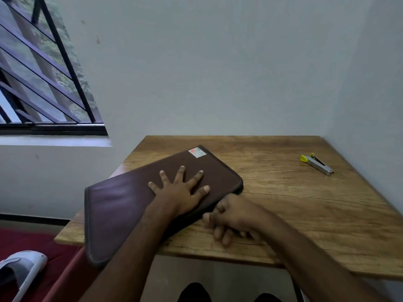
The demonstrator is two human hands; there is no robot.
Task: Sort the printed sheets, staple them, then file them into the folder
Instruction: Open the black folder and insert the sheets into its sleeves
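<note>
the left hand (181,190) presses flat, fingers spread, on the closed brown folder (122,205) overhanging the tabletop's (305,203) left edge; the right hand (231,216) pinches the folder's near edge, and the stapler (317,164) lies well apart near the far right corner.

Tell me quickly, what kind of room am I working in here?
Probably a small home study corner: a wooden desk pushed against plain walls, a barred window, and a stapler beside the brown folder.

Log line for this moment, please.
left hand: flat on closed brown folder | right hand: at folder's near edge, grip unclear | stapler: far right, untouched | sheets: none visible
</note>
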